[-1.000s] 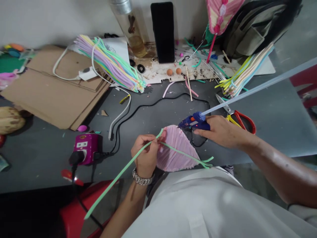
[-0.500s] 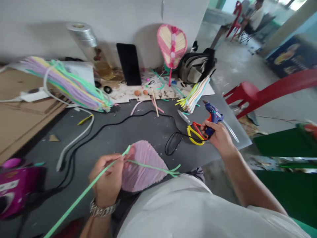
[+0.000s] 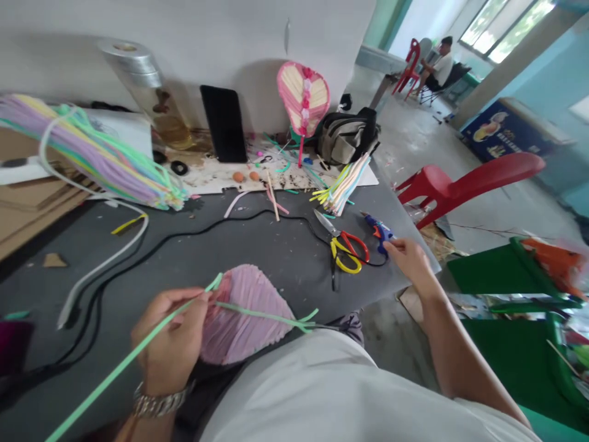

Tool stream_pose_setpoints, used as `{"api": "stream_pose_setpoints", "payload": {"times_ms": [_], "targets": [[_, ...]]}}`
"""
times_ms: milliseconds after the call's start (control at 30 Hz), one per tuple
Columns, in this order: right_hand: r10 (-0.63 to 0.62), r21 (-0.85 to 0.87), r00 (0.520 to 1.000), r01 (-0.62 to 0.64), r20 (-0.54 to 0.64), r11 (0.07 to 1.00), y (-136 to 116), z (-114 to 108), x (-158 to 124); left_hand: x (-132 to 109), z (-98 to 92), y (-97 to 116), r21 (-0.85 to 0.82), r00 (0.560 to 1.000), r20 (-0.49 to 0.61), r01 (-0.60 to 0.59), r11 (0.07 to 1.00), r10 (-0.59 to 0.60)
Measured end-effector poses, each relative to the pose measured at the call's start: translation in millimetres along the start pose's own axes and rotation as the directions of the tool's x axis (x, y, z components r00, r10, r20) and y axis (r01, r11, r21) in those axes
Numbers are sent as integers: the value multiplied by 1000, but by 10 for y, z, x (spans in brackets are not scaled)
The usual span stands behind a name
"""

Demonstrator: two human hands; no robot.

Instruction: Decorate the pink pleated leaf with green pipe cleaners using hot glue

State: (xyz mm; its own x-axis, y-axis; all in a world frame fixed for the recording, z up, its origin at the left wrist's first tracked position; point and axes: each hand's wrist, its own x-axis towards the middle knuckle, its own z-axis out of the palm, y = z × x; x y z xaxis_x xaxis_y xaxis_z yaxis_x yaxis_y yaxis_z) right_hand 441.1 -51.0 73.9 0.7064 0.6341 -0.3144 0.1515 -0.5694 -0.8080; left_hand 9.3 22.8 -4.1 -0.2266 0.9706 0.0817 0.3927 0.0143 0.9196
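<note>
My left hand (image 3: 172,334), wearing a metal watch, is closed around a long light-green pipe cleaner (image 3: 110,380). Its fingers are at the edge of a heart-shaped, purple-pink panel (image 3: 251,307) by my lap. Another green pipe cleaner (image 3: 262,314) runs across that panel, its right end forked. On the right of the table lies a blue glue gun (image 3: 378,232) with orange parts. My right hand (image 3: 411,261) is at its handle, fingertips pinched together on the handle's edge. Scissors (image 3: 343,245) with red and yellow handles lie just left of the gun, blades partly apart.
A black cord (image 3: 197,232) crosses the table. Bundled pipe cleaners (image 3: 96,156) lie left, with a smaller bundle (image 3: 343,187) right. Behind stand a bottle (image 3: 151,98), a phone (image 3: 224,123), a pink heart-shaped fan (image 3: 304,98) and a bag (image 3: 347,135). A red chair (image 3: 488,175) stands beyond.
The glue gun has come down onto the table, and my right hand has drawn back to its handle's edge. My left hand still holds the green pipe cleaner. The view has shifted right.
</note>
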Motion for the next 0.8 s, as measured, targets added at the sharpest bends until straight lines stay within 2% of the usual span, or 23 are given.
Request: {"api": "stream_pose_setpoints", "payload": {"times_ms": [33, 67, 100, 133, 167, 200, 233, 267, 300, 333, 367, 400, 433, 500, 567, 600, 633, 700, 767, 800], "targets": [[-86, -55, 996, 84, -28, 995, -48, 77, -98, 1, -1, 55, 52, 1000, 4, 14, 999, -14], [-276, -192, 960, 263, -42, 945, -116, 210, -207, 3, 3, 120, 46, 1000, 4, 15, 999, -16], [-443, -328, 897, 421, 10, 846, -203, 396, -330, 7, 12, 187, 32, 1000, 22, 1, 999, -2], [-555, -371, 820, 564, 144, 738, -306, 625, -465, 14, 27, 247, 24, 1000, 27, -14, 1000, 13], [-652, -320, 699, 714, 294, 622, -418, 884, -610, 22, 46, 292, 20, 999, 37, -17, 1000, 16], [-716, -224, 527, 848, 458, 481, -531, 1156, -760, 29, 67, 320, 10, 999, 36, -10, 1000, 9], [-763, -101, 331, 937, 556, 333, -636, 1423, -905, 33, 86, 329, -19, 999, 35, 3, 1000, -2], [-786, 5, 160, 979, 598, 204, -728, 1671, -1036, 33, 103, 321, -67, 999, 41, 19, 998, -17], [-772, 77, 28, 992, 635, 99, -800, 1890, -1144, 30, 117, 301, -128, 998, 54, 29, 991, -22], [-753, 132, -82, 991, 652, 6, -851, 2071, -1222, 23, 129, 272, -186, 997, 75, 35, 982, -21], [-739, 148, -142, 987, 659, -58, -882, 2211, -1270, 15, 140, 241, -228, 996, 82, 36, 973, -18], [-724, 149, -179, 983, 666, -106, -895, 2312, -1288, 7, 150, 211, -261, 996, 85, 35, 965, -13], [-713, 139, -197, 980, 673, -139, -897, 2376, -1280, -1, 158, 184, -286, 996, 88, 35, 958, -10], [-696, 122, -204, 979, 688, -166, -878, 2418, -1213, -18, 166, 145, -339, 995, 99, 45, 940, -12], [-702, 145, -194, 981, 686, -129, -856, 2396, -1112, -33, 145, 121, -393, 994, 109, 67, 917, -26], [-726, 166, -172, 983, 666, -80, -849, 2376, -1059, -39, 121, 112, -403, 994, 105, 74, 912, -35], [-760, 195, -137, 981, 636, -14, -845, 2357, -1005, -43, 88, 103, -387, 996, 84, 68, 920, -38], [-832, 257, -30, 957, 554, 137, -844, 2329, -903, -39, 6, 85, -264, 1000, 24, 1, 965, 6], [-866, 303, 85, 916, 493, 263, -850, 2314, -815, -20, -71, 68, -85, 993, 16, -112, 990, 114], [-865, 315, 124, 899, 486, 305, -854, 2309, -780, -7, -98, 61, -8, 985, 42, -169, 986, 169]]}}
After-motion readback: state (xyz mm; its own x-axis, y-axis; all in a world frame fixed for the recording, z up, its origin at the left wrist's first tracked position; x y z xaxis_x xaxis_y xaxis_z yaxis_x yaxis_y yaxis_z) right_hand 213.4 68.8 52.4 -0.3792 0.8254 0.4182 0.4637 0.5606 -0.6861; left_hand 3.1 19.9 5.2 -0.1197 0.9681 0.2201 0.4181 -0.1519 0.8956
